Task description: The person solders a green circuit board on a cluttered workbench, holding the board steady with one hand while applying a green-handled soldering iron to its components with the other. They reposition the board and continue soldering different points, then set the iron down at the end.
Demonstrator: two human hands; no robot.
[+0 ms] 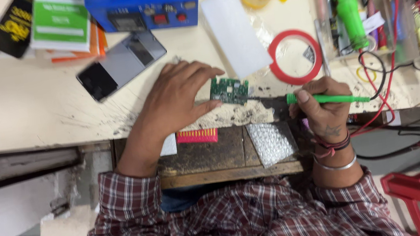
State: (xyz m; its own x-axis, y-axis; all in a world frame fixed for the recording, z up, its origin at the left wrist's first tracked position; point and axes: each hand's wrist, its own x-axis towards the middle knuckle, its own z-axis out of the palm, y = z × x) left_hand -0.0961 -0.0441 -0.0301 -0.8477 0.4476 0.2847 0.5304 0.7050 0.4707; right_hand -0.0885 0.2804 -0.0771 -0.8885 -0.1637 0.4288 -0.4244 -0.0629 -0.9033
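Head view: my left hand pinches a small green circuit board by its left edge, thumb below and fingers curled over the top, so that grip is closed on the board. The board sits at the front edge of the scuffed cream counter, and everything else I place from it. Just right of the board, my right hand is closed around a green-handled screwdriver, held nearly level with its dark shaft pointing left; the tip reaches the board's right edge, though I cannot tell whether it touches. Up and to the left of the board lies a smartphone, back up and tilted. Behind that, farther from the board, stands a blue machine with red buttons, and left of it a stack of small boxes. Just above the board, a white rectangular sheet lies flat. Up and right of the board is a ring of red tape. Below the board, on a dark lower ledge, lie a red comb-like strip and a piece of bubble wrap.
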